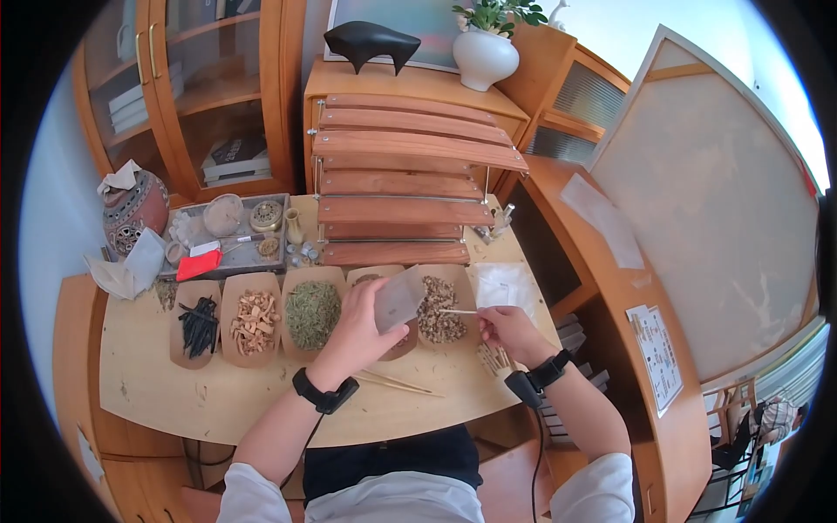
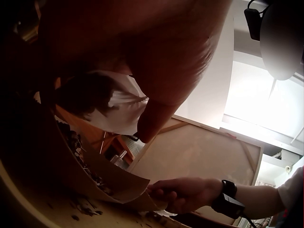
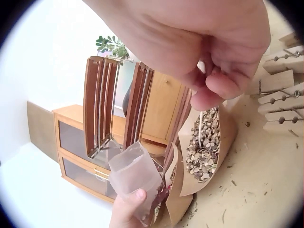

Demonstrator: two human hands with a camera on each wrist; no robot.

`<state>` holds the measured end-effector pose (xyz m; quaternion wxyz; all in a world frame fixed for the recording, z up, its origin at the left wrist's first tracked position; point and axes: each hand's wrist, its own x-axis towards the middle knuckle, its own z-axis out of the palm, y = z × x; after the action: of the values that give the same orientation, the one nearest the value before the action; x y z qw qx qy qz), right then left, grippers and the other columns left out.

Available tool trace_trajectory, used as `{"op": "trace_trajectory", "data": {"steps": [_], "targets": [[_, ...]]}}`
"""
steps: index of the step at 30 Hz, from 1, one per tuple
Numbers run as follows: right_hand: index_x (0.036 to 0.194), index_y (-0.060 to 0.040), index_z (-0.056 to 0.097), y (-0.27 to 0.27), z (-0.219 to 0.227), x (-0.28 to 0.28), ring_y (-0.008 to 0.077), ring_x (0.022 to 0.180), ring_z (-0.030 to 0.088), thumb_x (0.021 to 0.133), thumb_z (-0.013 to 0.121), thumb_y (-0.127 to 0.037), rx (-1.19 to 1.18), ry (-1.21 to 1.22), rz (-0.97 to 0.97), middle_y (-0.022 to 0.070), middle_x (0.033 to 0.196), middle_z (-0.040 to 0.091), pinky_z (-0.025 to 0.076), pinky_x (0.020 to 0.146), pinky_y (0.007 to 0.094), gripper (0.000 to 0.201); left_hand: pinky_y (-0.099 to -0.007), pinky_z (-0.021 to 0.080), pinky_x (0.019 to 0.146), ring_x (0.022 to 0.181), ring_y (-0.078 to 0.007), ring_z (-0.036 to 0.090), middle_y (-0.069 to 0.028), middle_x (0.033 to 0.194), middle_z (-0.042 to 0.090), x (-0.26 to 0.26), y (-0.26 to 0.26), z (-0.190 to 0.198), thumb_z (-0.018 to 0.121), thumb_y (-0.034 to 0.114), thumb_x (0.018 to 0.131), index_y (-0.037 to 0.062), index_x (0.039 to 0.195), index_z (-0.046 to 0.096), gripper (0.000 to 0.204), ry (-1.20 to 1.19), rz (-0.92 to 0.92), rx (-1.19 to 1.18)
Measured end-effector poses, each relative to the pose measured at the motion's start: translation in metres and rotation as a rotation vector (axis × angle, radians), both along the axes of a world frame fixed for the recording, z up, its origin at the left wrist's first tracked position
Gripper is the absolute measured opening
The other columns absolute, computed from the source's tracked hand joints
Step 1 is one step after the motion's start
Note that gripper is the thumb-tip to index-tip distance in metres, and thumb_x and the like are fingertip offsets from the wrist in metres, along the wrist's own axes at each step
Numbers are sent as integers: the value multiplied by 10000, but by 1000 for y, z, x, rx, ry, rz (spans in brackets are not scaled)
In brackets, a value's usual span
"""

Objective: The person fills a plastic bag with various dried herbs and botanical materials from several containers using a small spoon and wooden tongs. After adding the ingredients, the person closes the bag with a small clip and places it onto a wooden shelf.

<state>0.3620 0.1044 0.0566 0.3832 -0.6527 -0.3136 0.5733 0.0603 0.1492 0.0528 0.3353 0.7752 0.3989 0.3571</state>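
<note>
My left hand [image 1: 356, 327] holds a small translucent pouch [image 1: 400, 299] over the row of kraft paper trays. Some dark bits show inside the pouch [image 3: 137, 183] in the right wrist view, with the thumb against its side. Between thumb and fingers, my right hand [image 1: 513, 335] pinches a thin pale stick [image 1: 459, 311]. The stick's far end reaches into chopped dried herbs [image 3: 203, 147] in the rightmost paper tray [image 3: 227, 137]; whether that end is shaped like a spoon I cannot tell. Beneath the left hand, another paper tray [image 1: 404, 349] is partly hidden.
Further left stand trays of green herb [image 1: 312, 315], pale wood chips [image 1: 254, 322] and dark strips [image 1: 200, 327]. Wooden clothespins [image 3: 282, 102] lie by my right hand. Thin sticks [image 1: 401, 383] rest near the front edge. A slatted wooden rack [image 1: 401, 212] rises behind.
</note>
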Motion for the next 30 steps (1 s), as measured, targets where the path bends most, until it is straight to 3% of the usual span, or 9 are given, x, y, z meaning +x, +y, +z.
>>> {"op": "trace_trajectory", "data": {"steps": [3,9,15,18,21,24,28,30], "targets": [[973,-7,653,1,-1,6,94,654,559,1018,570,-176,35,132,-21,0,773,585,448,571,234,193,-467,332,1150,1362,-394,384,-246,1420,415,0,1,-4,792,246,805,-17,1419,374,787,7,9,12],[929,-5,648,3,39,-1,103,627,562,1019,569,-171,139,134,-33,9,782,593,452,551,253,204,-469,330,1149,1362,-394,381,-239,1417,420,1,0,-6,791,248,806,-7,1423,372,789,14,8,21],[974,15,666,-10,81,-48,90,630,587,1012,586,-178,332,-203,91,22,795,626,443,562,225,212,-467,328,1151,1364,-392,381,-239,1420,417,0,-1,-1,791,248,809,-4,1424,368,787,2,-16,-1],[985,30,673,-10,72,-43,87,635,595,1008,593,-185,465,-314,38,22,781,631,442,566,221,230,-466,327,1153,1364,-393,381,-238,1420,416,-1,-1,-3,789,249,812,-2,1425,367,786,-5,-2,-3],[972,24,696,-8,54,-28,95,624,592,986,605,-162,431,-545,32,47,754,647,473,576,264,207,-466,325,1154,1365,-393,380,-237,1422,415,-2,-1,-4,789,250,813,-1,1426,364,787,-17,9,-1],[956,12,707,-17,25,-25,162,633,618,967,628,-148,503,-719,120,101,770,657,493,606,314,179,-467,325,1153,1365,-393,380,-236,1421,416,-2,-1,-5,788,249,813,-1,1426,364,786,-19,18,3],[953,10,710,-25,31,-44,312,708,644,921,672,-127,686,-964,300,163,856,674,521,654,373,145,-464,327,1151,1359,-391,386,-231,1414,418,-2,-1,-4,786,238,813,2,1427,365,780,-20,13,9],[956,10,709,-21,23,-36,314,712,645,918,674,-123,730,-1005,278,165,848,671,521,659,373,143,-461,331,1148,1357,-389,391,-231,1413,417,-2,0,-4,785,233,814,3,1430,365,780,-20,7,12]]}}
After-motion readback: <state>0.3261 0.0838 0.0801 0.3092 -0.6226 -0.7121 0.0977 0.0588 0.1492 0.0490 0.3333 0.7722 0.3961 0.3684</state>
